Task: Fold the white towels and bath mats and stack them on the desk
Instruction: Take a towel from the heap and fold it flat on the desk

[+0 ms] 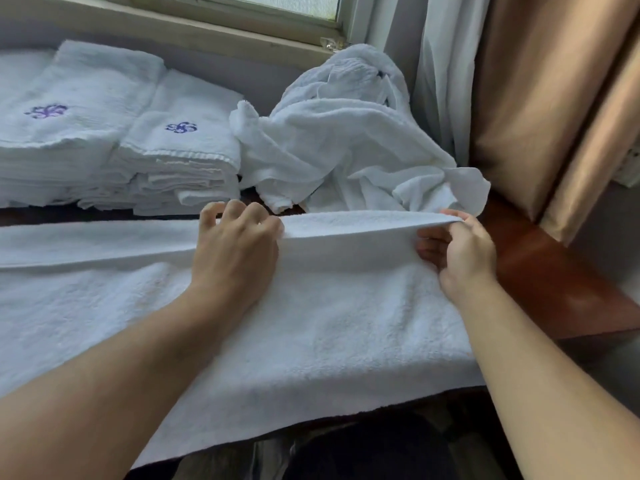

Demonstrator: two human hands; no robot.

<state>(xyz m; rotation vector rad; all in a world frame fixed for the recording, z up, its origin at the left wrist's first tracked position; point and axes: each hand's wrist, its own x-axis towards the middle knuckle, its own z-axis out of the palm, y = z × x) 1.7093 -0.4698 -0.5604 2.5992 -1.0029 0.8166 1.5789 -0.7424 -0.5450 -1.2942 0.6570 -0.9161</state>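
Note:
A large white towel (311,327) lies spread across the desk in front of me, its near edge hanging over the front. My left hand (239,244) pinches the towel's far edge near the middle, with its fingers curled. My right hand (457,251) pinches the same far edge at the right end and lifts it off the desk. Behind, at the left, stand two stacks of folded white towels (180,150) with purple embroidered emblems. A crumpled heap of unfolded white towels (346,133) lies at the back right.
The brown wooden desk (547,271) shows bare at the right corner. A window sill (207,32) runs along the back. A white sheer curtain (446,81) and a tan curtain (554,98) hang at the right.

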